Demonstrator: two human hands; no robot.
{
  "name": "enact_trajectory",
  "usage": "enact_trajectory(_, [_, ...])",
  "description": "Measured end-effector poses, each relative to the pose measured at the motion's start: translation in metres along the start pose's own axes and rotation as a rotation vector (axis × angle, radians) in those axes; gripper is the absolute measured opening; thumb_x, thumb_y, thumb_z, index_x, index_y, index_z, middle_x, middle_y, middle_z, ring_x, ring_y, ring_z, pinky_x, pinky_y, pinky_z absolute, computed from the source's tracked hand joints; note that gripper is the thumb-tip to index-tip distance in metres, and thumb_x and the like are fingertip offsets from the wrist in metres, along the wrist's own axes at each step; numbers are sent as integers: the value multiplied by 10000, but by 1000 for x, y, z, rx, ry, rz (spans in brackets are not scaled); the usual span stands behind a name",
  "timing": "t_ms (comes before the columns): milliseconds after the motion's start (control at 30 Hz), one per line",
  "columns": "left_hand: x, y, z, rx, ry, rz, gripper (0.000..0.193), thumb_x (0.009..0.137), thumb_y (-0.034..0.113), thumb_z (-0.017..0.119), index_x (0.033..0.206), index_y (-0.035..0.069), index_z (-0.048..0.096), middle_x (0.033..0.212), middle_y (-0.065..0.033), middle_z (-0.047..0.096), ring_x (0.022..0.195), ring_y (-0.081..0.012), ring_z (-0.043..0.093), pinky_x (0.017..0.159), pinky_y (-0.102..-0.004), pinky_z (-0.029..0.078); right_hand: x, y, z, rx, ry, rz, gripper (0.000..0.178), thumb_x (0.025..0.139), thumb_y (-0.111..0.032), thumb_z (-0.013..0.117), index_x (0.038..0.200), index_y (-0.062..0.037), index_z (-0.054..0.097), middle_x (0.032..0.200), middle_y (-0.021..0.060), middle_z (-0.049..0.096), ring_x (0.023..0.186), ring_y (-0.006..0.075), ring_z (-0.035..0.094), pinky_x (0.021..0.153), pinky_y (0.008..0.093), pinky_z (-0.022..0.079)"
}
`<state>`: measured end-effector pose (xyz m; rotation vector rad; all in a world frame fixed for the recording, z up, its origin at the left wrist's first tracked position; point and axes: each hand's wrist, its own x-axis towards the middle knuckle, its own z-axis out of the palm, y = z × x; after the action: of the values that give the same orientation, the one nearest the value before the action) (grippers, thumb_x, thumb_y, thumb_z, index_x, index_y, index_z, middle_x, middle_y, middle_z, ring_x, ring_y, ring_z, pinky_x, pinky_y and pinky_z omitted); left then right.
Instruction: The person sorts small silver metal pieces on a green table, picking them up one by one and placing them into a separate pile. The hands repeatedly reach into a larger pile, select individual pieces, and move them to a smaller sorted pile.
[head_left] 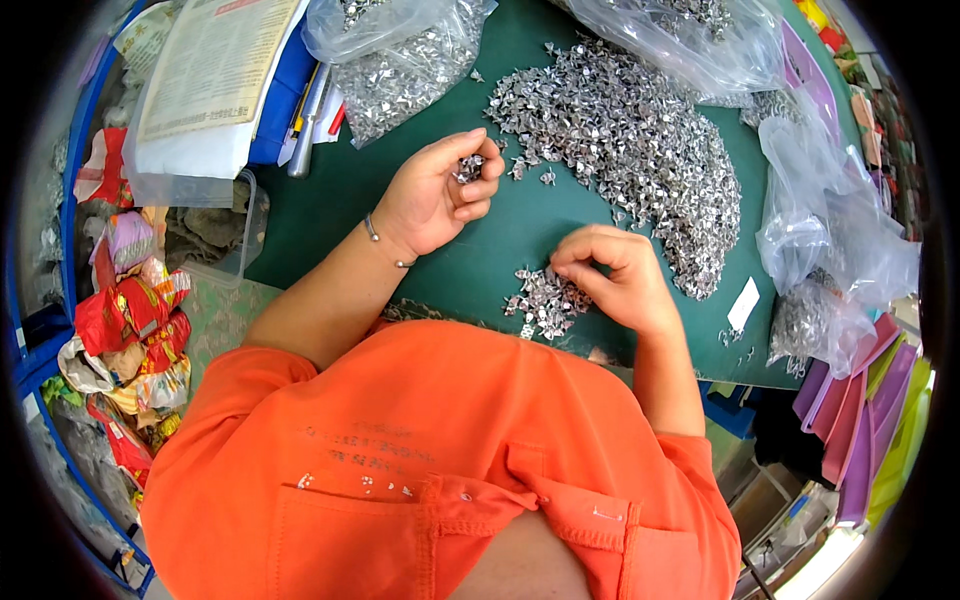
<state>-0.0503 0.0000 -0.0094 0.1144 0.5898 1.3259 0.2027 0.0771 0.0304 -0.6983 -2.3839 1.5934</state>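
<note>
Paper print (212, 75), metal pieces (468, 168) in left grip (432, 195)

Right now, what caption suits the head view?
Left hand holding metal pieces, right hand at a small pile on the green table.

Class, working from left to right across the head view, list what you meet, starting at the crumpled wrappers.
Crumpled red wrappers, silver rod-like tool, left hand holding metal pieces, small heap of such pieces, right hand, white paper slip, clear plastic bags at right.

Bright, even light covers the green tabletop (320, 185); clear plastic bags (690, 45) at its far edge glint; left of it, blue shelving (45, 362) curves into black vignetting.
</note>
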Motion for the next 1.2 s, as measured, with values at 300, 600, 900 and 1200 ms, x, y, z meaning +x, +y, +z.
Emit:
enact_trajectory(300, [1,0,1,-3,-2,0,276,1074,290,455,1003,58,586,874,-30,508,625,-73,414,500,-205,339,42,1,8,-387,274,-236,214,835,91,634,1016,-13,678,1006,139,686,961,346,654,841,384,536])
enact_trajectory(600, [4,0,3,-22,-8,-8,273,1073,297,455,1010,66,586,868,-19,499,628,-74,417,503,-214,342,39,5,19,-358,298,-255,153,794,76,681,920,-11,677,901,121,660,823,296,656,740,367,534])
enact_trajectory(900, [5,0,2,-72,-40,2,294,1077,312,441,1015,69,594,868,-19,496,636,-77,417,503,-212,335,61,-18,14,-522,179,-415,353,710,95,629,1051,22,683,1186,154,637,1107,354,598,932,422,523])
enact_trajectory(1200, [4,2,-1,-72,-49,7,302,1077,316,446,1018,68,606,869,-23,499,636,-77,418,502,-210,339,30,-1,-12,-318,392,-98,190,866,77,629,1022,-14,687,1019,136,687,904,283,682,777,342,547])
